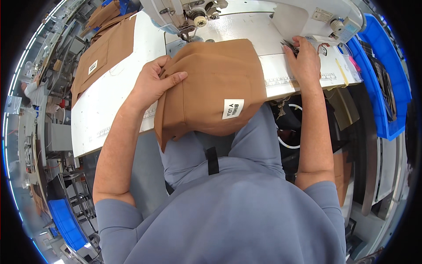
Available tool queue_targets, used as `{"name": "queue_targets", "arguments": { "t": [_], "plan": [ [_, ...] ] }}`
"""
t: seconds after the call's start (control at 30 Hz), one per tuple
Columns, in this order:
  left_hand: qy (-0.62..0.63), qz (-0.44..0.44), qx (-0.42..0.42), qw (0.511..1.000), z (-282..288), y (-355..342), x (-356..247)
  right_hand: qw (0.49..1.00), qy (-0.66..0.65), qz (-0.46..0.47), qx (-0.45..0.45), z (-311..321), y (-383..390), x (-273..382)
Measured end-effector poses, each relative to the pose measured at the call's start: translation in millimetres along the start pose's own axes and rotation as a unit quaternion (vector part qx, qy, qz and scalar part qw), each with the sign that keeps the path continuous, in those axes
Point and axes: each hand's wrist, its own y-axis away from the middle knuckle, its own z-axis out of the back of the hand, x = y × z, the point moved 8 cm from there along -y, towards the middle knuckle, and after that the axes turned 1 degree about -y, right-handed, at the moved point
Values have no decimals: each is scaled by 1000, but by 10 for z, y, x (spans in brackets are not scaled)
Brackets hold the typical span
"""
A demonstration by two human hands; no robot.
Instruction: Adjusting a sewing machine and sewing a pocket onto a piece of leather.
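A brown fabric panel (211, 88) with a white label (233, 108) hangs over the front edge of the white table, its lower part above my lap. Its far edge lies near the needle and presser foot (186, 35) of the sewing machine. My left hand (154, 81) pinches the panel's left edge, thumb on top. Off to the right, my right hand (304, 59) is closed around small dark thread snips (291, 47) on the table, beside the machine's base. The fingers partly hide the snips.
More brown panels (105, 53) lie at the table's left. A blue bin (398, 79) with dark pieces stands at the right, a yellow strip (342, 72) near it. The sewing machine (316, 22) spans the back. Another blue bin (66, 224) sits lower left.
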Motion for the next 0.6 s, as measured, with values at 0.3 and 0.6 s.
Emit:
{"name": "queue_targets", "arguments": {
  "t": [0.3,0.6],
  "plan": [
    [92,-67,-52,992,54,407,-306,999,25,38,21,4,31,27],
    [76,-77,-45,993,82,542,-383,999,21,42,21,-11,27,10]
  ]
}}
